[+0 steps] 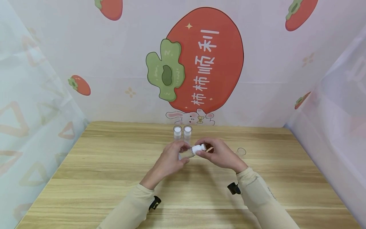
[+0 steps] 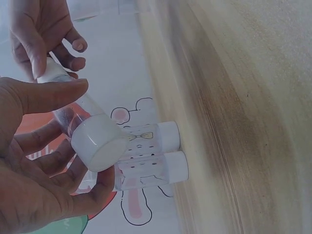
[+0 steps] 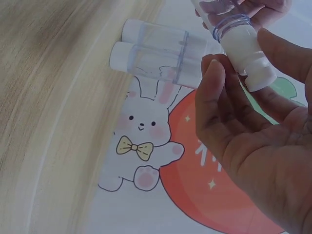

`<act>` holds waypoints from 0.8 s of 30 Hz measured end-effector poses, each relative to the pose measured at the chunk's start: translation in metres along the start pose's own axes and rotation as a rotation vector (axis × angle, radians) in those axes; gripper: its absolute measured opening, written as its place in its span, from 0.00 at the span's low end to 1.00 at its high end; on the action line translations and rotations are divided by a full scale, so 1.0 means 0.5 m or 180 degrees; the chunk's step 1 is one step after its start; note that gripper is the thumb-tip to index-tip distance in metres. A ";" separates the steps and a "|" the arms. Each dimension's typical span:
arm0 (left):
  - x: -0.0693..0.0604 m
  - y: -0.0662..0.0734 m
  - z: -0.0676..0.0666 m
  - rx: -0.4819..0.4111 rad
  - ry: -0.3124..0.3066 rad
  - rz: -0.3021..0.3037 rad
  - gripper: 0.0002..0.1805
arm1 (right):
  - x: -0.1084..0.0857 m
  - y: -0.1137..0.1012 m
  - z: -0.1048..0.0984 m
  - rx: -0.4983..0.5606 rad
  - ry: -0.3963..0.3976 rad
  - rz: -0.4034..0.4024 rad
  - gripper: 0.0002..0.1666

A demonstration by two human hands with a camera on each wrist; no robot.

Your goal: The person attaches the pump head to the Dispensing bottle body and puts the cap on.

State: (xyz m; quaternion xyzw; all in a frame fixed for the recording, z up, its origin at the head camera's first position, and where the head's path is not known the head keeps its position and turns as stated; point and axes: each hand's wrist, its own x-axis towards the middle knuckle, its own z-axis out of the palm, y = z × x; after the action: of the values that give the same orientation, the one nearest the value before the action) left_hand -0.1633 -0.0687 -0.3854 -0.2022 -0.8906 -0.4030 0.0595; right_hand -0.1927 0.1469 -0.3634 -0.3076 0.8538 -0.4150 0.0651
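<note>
A small clear pump bottle [image 1: 187, 154] with a white base [image 2: 100, 144] and white pump head [image 3: 243, 51] is held tilted above the table, its head toward the right. My left hand [image 1: 171, 159] grips the clear body; in the left wrist view its thumb lies across one side and its curled fingers are round the other. With thumb and fingers my right hand [image 1: 218, 153] pinches the white pump head. Just behind the hands stand two similar bottles side by side, the left one [image 1: 177, 131] and the right one [image 1: 187, 131], their lower parts partly covered by my left hand.
A clear round cap or ring [image 1: 241, 151] is on the wooden table [image 1: 114, 178], right of my right hand. Behind the table rises a white backdrop [image 1: 120, 105] printed with persimmons and a rabbit. Pale sheets [image 1: 34, 95] hang at both sides.
</note>
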 end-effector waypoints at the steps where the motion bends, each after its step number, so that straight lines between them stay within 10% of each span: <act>1: 0.000 0.000 0.000 0.0007 0.0002 0.0001 0.18 | 0.000 0.000 0.001 -0.0008 0.0003 0.0025 0.10; 10: 0.000 -0.001 0.000 0.0062 0.0035 0.0017 0.18 | -0.001 0.001 0.006 -0.0070 0.0069 0.0305 0.15; 24: -0.001 -0.001 -0.003 0.0097 -0.0008 -0.0015 0.18 | -0.007 0.003 0.001 0.0046 0.0124 -0.0063 0.17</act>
State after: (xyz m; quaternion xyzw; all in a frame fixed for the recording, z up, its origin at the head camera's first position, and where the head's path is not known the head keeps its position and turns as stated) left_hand -0.1633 -0.0703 -0.3849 -0.1996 -0.8972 -0.3894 0.0604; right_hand -0.1903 0.1493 -0.3652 -0.3074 0.8487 -0.4278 0.0465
